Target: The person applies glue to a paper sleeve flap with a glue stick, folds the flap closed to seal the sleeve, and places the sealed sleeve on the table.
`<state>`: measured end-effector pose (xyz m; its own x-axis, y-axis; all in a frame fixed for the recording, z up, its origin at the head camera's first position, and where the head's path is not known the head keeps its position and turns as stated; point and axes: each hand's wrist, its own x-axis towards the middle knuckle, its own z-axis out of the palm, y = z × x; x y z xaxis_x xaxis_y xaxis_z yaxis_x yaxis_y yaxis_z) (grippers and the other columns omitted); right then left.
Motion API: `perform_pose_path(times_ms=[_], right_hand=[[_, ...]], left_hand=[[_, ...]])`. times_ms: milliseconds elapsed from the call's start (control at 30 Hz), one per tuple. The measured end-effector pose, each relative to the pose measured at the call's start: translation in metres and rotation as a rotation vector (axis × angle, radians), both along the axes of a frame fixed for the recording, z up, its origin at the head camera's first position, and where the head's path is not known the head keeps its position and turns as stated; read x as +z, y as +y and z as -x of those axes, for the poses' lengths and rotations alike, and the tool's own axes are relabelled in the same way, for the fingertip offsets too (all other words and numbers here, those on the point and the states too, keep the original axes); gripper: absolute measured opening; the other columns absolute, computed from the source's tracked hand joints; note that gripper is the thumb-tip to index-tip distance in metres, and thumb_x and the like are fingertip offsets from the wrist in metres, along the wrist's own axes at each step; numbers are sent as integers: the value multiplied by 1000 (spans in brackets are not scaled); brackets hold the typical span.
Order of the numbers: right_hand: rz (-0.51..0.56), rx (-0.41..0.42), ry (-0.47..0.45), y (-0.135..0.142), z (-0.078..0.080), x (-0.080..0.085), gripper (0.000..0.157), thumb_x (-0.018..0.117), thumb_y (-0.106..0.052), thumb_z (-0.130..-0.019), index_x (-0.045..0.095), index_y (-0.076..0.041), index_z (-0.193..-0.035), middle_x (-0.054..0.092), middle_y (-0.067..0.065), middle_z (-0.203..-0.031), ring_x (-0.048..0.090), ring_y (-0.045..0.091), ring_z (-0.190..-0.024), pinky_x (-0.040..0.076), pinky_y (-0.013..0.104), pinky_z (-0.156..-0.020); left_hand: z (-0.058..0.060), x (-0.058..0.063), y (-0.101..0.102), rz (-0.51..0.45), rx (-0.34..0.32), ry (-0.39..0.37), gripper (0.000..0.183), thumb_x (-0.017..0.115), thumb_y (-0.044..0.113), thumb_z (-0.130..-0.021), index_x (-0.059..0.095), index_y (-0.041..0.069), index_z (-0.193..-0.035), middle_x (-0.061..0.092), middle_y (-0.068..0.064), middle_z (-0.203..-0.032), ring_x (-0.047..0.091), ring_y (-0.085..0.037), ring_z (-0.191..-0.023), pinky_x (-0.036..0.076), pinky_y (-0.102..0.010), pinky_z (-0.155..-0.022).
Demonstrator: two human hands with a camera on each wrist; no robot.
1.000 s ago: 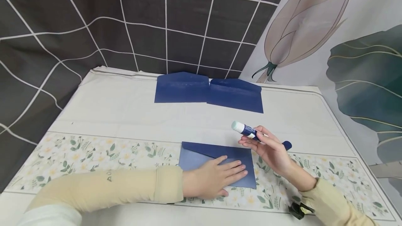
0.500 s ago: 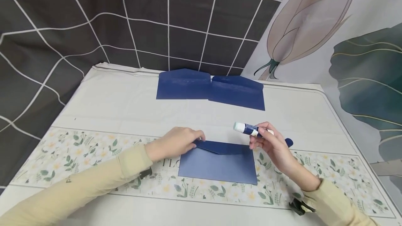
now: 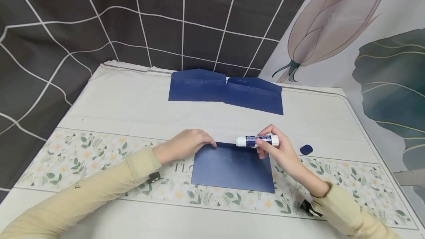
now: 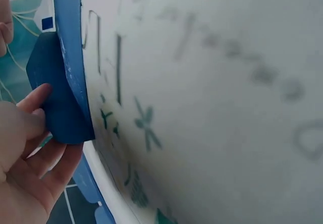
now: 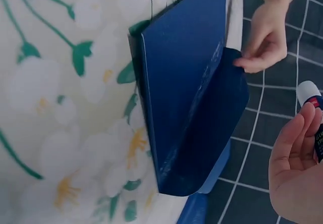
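Observation:
A dark blue envelope (image 3: 232, 170) lies on the floral strip of the cloth, its flap (image 5: 224, 113) lifted away from the body. My left hand (image 3: 186, 144) pinches one corner of that flap; in the left wrist view the thumb (image 4: 38, 98) lies on one face and fingers are behind. Whitish smears run along the fold in the right wrist view. Just above the envelope's right part, my right hand (image 3: 282, 154) holds an uncapped glue stick (image 3: 252, 141) nearly level, its pale tip pointing left.
Two more blue envelopes (image 3: 197, 87) with raised flaps lie side by side at the table's far edge. A small dark blue cap-like piece (image 3: 306, 149) sits right of my right hand. A dark gridded curtain (image 3: 159, 21) hangs behind the table (image 3: 132, 106).
My left hand left its flat press on the envelope, moved to its upper left corner and raised the flap. The glue stick swung level and moved slightly left and down over the envelope.

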<state>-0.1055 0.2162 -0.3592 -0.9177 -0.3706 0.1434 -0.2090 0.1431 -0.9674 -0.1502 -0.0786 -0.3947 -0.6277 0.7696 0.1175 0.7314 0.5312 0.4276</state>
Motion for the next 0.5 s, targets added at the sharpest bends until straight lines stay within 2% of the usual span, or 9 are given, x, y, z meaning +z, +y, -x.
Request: perform_pose_path(times_ms=[100, 200, 233, 333, 433, 500], right_hand=[[-108, -11, 16, -8, 1, -1, 13, 58, 0, -93, 52, -5, -104, 66, 5, -74, 63, 16, -59, 56, 29, -57], [-286, -15, 55, -18, 5, -1, 18, 67, -10, -90, 56, -8, -104, 66, 9, -77, 62, 16, -56, 54, 28, -53], [-347, -6, 86, -21, 7, -3, 18, 69, -14, -88, 59, -11, -103, 67, 8, -78, 60, 14, -54, 52, 26, -51], [-514, 28, 238, -35, 13, -8, 19, 74, -25, -85, 62, -19, -99, 63, -6, -65, 50, 3, -45, 44, 22, -44], [-612, 70, 391, -49, 20, -16, 20, 73, -28, -85, 62, -19, -100, 54, -14, -54, 43, -3, -42, 40, 19, -43], [-655, 97, 453, -59, 23, -20, 21, 72, -29, -86, 61, -17, -101, 51, -16, -53, 43, -6, -43, 40, 18, -45]], left_hand=[[0, -2, -3, 36, -21, -51, 32, 62, 23, -94, 63, 17, -125, 65, 1, -125, 58, -17, -119, 44, -35, -105], [1, -4, -7, 58, -52, -118, 51, 70, 27, -88, 54, 16, -135, 58, -1, -134, 51, -18, -126, 39, -36, -110], [2, -4, -9, 60, -58, -136, 56, 72, 27, -86, 51, 15, -137, 56, -1, -136, 49, -18, -128, 38, -36, -111], [4, -4, -12, 48, -65, -179, 60, 73, 26, -85, 48, 14, -138, 54, -2, -138, 46, -19, -131, 36, -37, -113], [4, -4, -15, 27, -60, -203, 62, 75, 26, -84, 48, 12, -138, 53, -3, -139, 45, -20, -133, 35, -38, -113], [3, -4, -17, 18, -51, -203, 64, 76, 25, -82, 48, 12, -138, 53, -3, -139, 44, -20, -133, 35, -38, -114]])
